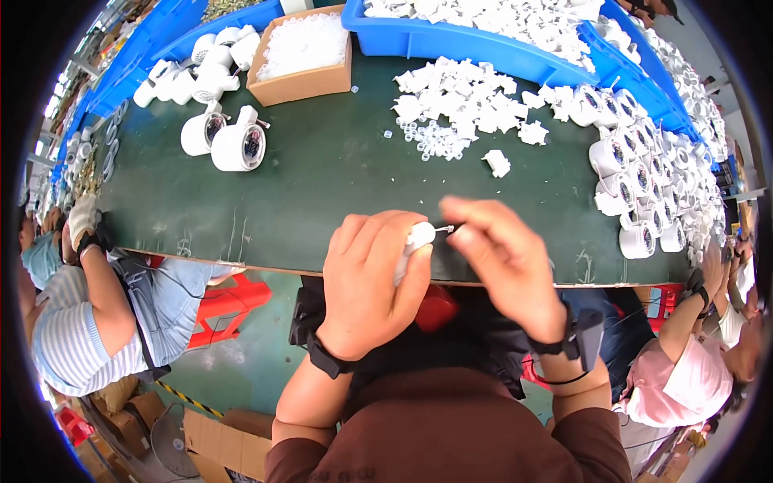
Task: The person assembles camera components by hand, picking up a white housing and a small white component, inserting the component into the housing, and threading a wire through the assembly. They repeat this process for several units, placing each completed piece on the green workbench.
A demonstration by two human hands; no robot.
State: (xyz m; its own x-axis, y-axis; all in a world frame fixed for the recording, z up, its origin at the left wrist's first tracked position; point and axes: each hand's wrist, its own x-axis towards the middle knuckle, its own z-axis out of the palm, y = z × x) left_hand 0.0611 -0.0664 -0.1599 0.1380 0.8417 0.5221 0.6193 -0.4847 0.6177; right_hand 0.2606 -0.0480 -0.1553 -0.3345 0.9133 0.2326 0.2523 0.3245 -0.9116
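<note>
While the left hand [372, 282] wraps its fingers around a small white plastic part [417, 238], the right hand [503, 262] pinches a thin metal pin or wire end [445, 230] that juts from the part's tip; both grips are closed, the left on the part, the right on the pin. Held just above the near edge of the dark green desk [322, 173], the part sits between the two hands, mostly hidden by the left fingers. Judged by its size and moulded look, it is light, stiff and smooth, so likely to slip if held loosely; the body offers the safest hold, whereas the fine pin probably bends easily and suits only a fingertip pinch. Farther back lie a heap of white plastic pieces [463, 101], round white housings [238, 147], a cardboard box [302, 56] and blue bins [483, 40]. Other people sit at either side.
</note>
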